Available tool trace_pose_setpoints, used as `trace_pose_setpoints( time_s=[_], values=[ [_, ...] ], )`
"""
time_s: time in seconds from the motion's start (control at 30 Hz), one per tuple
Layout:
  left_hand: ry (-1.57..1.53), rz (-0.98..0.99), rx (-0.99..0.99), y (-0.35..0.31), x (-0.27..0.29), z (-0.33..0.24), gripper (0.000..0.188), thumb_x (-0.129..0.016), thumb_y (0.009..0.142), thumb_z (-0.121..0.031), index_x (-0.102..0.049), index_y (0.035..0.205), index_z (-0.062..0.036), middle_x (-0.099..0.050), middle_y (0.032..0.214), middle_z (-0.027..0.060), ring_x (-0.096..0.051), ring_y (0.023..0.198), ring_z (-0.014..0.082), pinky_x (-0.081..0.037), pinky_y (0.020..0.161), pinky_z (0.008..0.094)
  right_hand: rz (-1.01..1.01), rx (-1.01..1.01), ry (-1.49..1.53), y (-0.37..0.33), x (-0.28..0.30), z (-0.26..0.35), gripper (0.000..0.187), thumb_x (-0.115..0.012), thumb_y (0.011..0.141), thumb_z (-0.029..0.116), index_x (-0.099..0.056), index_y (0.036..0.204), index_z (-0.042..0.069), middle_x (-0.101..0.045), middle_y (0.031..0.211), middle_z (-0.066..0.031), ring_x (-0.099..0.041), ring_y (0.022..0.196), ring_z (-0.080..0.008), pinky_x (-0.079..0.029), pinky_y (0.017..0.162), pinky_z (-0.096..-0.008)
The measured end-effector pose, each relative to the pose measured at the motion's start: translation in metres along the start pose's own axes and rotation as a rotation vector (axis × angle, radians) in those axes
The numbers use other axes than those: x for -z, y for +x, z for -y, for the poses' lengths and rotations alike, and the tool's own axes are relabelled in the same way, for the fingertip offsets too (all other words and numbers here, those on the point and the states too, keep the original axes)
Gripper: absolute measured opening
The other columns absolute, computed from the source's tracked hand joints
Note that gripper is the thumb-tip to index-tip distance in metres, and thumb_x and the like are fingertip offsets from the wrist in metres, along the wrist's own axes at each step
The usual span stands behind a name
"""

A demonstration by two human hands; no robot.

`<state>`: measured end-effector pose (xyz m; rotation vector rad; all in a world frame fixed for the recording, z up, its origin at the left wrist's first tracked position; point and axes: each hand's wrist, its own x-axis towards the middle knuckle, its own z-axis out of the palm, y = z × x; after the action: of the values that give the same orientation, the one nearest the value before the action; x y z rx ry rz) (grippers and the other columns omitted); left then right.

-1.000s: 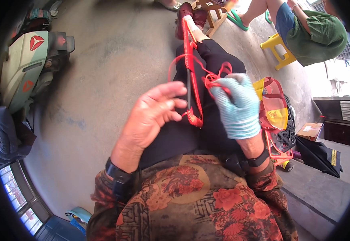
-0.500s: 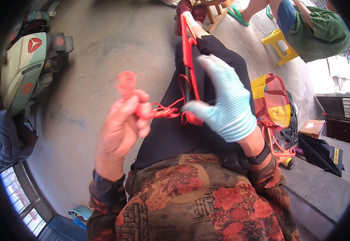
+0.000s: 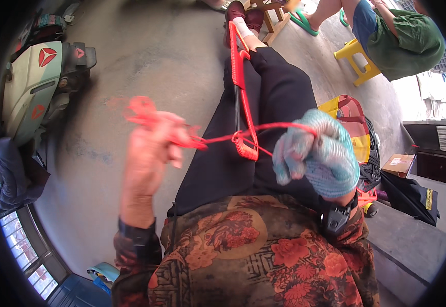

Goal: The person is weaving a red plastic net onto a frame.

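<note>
A long narrow frame (image 3: 238,71), largely wrapped in red cord with a bare black rod showing, lies along my dark-trousered legs. Red cord (image 3: 220,138) is stretched across its near, wrapped end, from one hand to the other. My bare left hand (image 3: 154,146) is closed on the cord's left part, and a blurred red bundle (image 3: 142,109) sticks out above its fingers; its exact kind cannot be made out. My right hand (image 3: 320,153), in a light blue striped glove, is curled round the cord right of the frame. Motion smears both hands.
To the right stand a red-and-yellow bag (image 3: 353,128), a black bag (image 3: 412,197) and a cardboard box (image 3: 398,163). A person in green (image 3: 412,46) sits on a yellow stool (image 3: 358,61) at the far right. A parked scooter (image 3: 33,92) is at the left.
My right hand went from spread fingers beside the frame to a closed grip on the cord, moving right. My left hand shifted slightly, and the slack cord is now drawn out.
</note>
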<state>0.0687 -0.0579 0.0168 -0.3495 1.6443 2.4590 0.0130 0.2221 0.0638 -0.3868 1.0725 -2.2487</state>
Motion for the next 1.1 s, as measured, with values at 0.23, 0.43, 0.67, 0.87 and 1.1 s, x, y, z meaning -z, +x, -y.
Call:
trace_pose_setpoints(
  time_s=[0.23,0.43,0.67,0.87,1.1],
  values=[
    [0.315,-0.066,-0.012,0.008,-0.065,0.054,0.033,-0.081,0.078,-0.004,-0.060,0.102,0.0006,-0.055,0.073,-0.0050,-0.053,0.066,0.0013,-0.045,0.059,0.0197,-0.101,-0.159,0.057,-0.039,-0.016,0.009,0.018,-0.069,0.092,0.012,-0.068,0.097,-0.005,-0.070,0.084,-0.0117,-0.067,0.074,-0.0158,-0.053,0.068,-0.0278],
    [0.079,0.081,0.077,0.013,-0.054,0.053,0.034,-0.077,0.081,-0.001,-0.058,0.109,-0.0011,-0.064,0.083,-0.0004,-0.056,0.068,0.0020,-0.046,0.055,0.0198,-0.064,0.028,0.081,-0.034,-0.018,0.022,0.013,-0.065,0.091,0.009,-0.067,0.097,-0.002,-0.070,0.080,-0.0114,-0.064,0.066,-0.0138,-0.050,0.060,-0.0254],
    [-0.021,-0.195,-0.131,0.016,-0.005,0.013,0.023,-0.058,0.097,-0.002,-0.057,0.120,0.0009,-0.067,0.100,0.0089,-0.064,0.083,0.0107,-0.056,0.069,0.0251,-0.413,0.265,-1.521,0.021,0.040,-0.012,0.022,-0.072,0.084,0.012,-0.069,0.105,0.008,-0.067,0.098,-0.0155,-0.067,0.090,-0.0347,-0.054,0.079,-0.0390],
    [0.685,0.052,-0.051,0.027,-0.028,0.052,0.011,-0.067,0.091,-0.006,-0.068,0.101,-0.0012,-0.066,0.086,0.0004,-0.059,0.070,0.0063,-0.052,0.064,0.0224,-0.275,-0.223,-1.351,0.032,0.030,-0.065,0.020,-0.066,0.088,0.022,-0.072,0.098,0.006,-0.070,0.083,-0.0187,-0.069,0.078,-0.0354,-0.055,0.072,-0.0390],
    [0.311,-0.006,0.052,0.029,-0.021,0.025,0.018,-0.062,0.096,-0.010,-0.064,0.108,0.0034,-0.069,0.100,0.0102,-0.064,0.077,0.0089,-0.054,0.060,0.0218,-0.535,-0.046,-0.836,0.022,0.032,-0.026,0.011,-0.067,0.090,0.013,-0.072,0.091,0.002,-0.072,0.085,-0.0031,-0.064,0.076,-0.0083,-0.051,0.071,-0.0244]
  ],
)
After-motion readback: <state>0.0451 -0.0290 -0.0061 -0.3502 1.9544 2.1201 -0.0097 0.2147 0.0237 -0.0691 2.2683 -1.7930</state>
